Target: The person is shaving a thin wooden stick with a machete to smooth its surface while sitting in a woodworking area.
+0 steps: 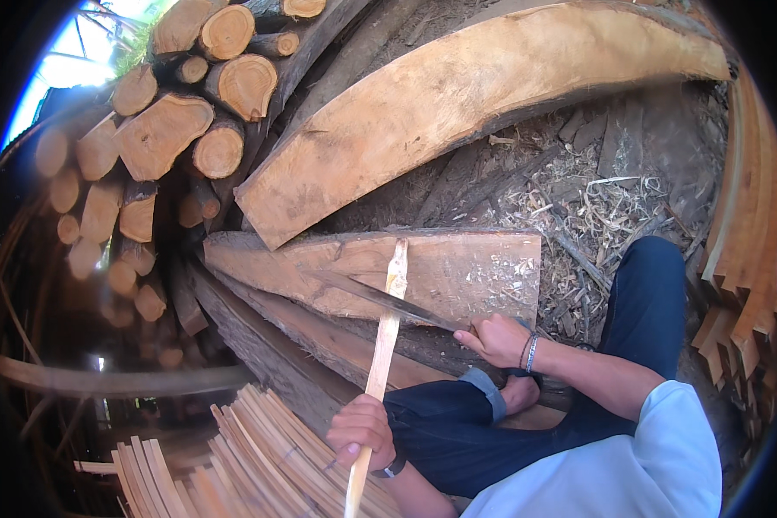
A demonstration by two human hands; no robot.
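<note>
My left hand (362, 430) is wrapped round the lower part of a long pale wooden stick (382, 356). The stick slants upward, and its far end lies over a thick wooden slab (466, 268) strewn with small shavings. My right hand (497, 338) grips a long-bladed knife, its handle mostly hidden in the fist. The dark blade (393, 302) points to the left and crosses the stick near the slab's front edge. Whether the edge touches the wood, I cannot tell.
A big curved plank (483, 78) lies beyond the slab. Cut logs (243, 86) are stacked at the far left. Thin wooden strips (259, 449) are bundled at the near left, and curved boards (747, 190) stand at the right. Shavings (578, 198) litter the ground.
</note>
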